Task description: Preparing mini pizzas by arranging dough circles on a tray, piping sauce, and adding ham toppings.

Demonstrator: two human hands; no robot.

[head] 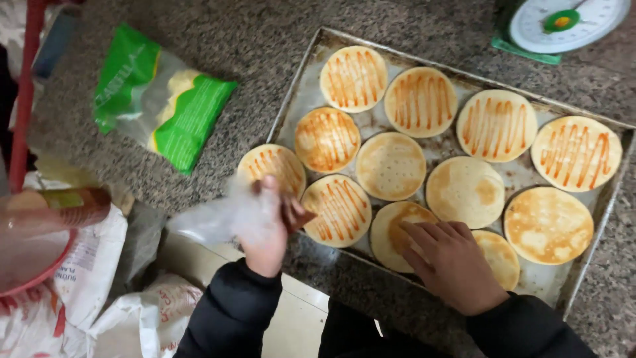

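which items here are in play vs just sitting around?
In play: left hand holding clear bag; right hand pressing a plain base; sauced bases; tray.
Idle: green bag, scale, sacks, red bowl.

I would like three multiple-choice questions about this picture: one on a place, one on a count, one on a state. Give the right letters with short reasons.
1. Where is the green bag?
A. in the tray
B. on the counter, left of the tray
C. under the scale

2. How many flat round breads carry sauce stripes?
A. two
B. four
C. seven

3. What is the right hand doing?
A. resting flat on a plain bread
B. lifting the tray
C. holding the bag

Answers:
1 B: it lies on the granite counter, beside the tray.
2 C: seven striped breads can be counted.
3 A: its fingers lie on a plain bread; the left hand holds thin plastic.
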